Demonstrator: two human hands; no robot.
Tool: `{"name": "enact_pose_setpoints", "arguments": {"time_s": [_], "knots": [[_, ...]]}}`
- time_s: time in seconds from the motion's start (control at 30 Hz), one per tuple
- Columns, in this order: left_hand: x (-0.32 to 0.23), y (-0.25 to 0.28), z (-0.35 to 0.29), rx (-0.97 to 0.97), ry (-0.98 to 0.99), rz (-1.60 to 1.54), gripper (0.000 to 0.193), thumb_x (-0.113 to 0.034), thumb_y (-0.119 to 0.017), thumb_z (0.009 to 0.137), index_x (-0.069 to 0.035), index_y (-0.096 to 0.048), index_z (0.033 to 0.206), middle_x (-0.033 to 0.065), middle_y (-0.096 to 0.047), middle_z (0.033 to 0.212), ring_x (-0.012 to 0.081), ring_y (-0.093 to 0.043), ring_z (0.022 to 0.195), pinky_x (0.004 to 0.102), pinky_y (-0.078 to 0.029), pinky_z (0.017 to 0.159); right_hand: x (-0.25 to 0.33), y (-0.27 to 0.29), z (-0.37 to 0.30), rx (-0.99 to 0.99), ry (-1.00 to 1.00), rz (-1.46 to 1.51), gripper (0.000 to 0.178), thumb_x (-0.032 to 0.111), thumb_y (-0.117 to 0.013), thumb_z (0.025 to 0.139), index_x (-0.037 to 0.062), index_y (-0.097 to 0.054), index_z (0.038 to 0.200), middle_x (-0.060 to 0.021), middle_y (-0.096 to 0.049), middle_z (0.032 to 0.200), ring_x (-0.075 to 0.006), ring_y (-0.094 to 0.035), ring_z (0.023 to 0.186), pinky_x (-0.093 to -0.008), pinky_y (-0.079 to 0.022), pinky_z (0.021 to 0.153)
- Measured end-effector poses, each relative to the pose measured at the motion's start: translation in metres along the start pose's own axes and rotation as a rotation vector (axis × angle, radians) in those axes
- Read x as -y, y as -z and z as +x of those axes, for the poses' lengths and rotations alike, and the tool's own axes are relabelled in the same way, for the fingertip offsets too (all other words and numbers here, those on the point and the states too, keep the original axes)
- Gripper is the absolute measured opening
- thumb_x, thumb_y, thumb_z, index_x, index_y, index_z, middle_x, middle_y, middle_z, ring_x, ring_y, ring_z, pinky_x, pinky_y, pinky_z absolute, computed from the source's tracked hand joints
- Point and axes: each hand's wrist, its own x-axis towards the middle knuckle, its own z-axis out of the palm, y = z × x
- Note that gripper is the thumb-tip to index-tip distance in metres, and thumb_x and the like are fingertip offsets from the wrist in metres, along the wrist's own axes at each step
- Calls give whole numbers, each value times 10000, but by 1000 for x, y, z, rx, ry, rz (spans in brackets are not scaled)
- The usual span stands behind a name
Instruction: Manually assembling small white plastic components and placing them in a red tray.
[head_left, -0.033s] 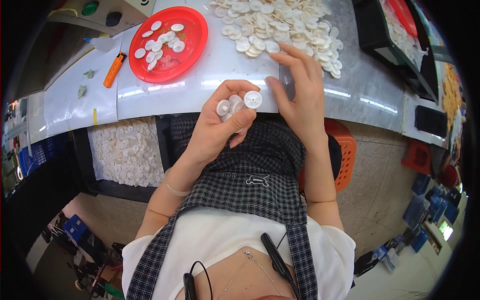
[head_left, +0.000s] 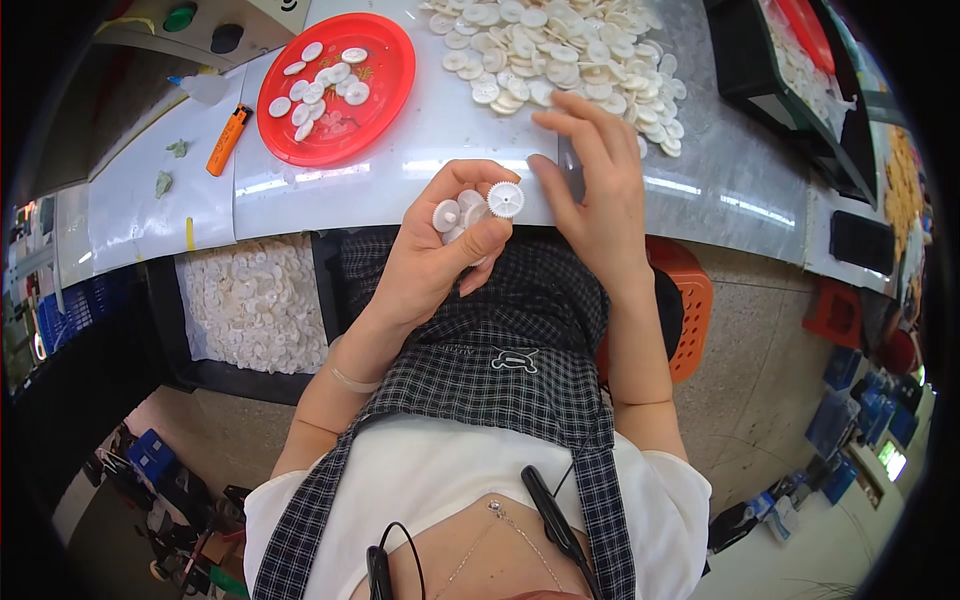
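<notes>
Several white plastic gears are gathered in my left hand (head_left: 435, 250), its fingers curled round them above the table's front edge. One toothed gear (head_left: 505, 199) is pinched between thumb and forefinger with its flat face turned up. A second gear (head_left: 446, 215) with a short stub shows lower in the palm; the others are partly hidden. To the right, my right hand (head_left: 598, 185) has its fingers spread with nothing in them. Its fingertips are near the front of a large heap of white gears (head_left: 560, 50) on the table.
A red round plate (head_left: 385, 120) holding several gears lies at the back left, beside an orange lighter (head_left: 229, 140). Below the table edge is a black bin of gears (head_left: 255, 310). A dark crate (head_left: 800, 100) stands at the right, with a black phone-like slab (head_left: 862, 242) near it.
My right hand has shifted slightly leftward, its fingers still apart. The left hand and its gears have hardly moved.
</notes>
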Motion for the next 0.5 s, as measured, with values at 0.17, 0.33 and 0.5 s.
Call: {"name": "enact_pose_setpoints", "arguments": {"time_s": [0.17, 0.33, 0.5], "knots": [[0, 1, 1, 16, -1, -6, 333, -139, -593, 948, -47, -441, 1229, 18, -481, 781, 45, -422, 581, 157, -326, 383, -1, -2, -3, 75, 37, -16, 255, 21, -701, 762, 64, -657, 1009, -76, -651, 1047, -256, -582, 997, -344, -478, 800], [-6, -5, 5, -92, 46, -270, 304, -133, -585, 945, -48, -453, 1205, 37, -556, 855, 50, -499, 625, 158, -346, 402, 5, 0, -6, 56, -13, 106, 241, 2, -720, 770, 53, -653, 996, -60, -676, 911, -218, -642, 818, -303, -500, 722], [-1, 8, 5, -22, 49, -204, 346, -284, -610, 939, -63, -464, 1162, 35, -534, 886, 41, -471, 616, 134, -322, 375, 22, 5, -14, -42, -70, 442, 236, -21, -751, 757, 43, -645, 958, -54, -701, 909, -163, -677, 841, -305, -510, 760]]}}
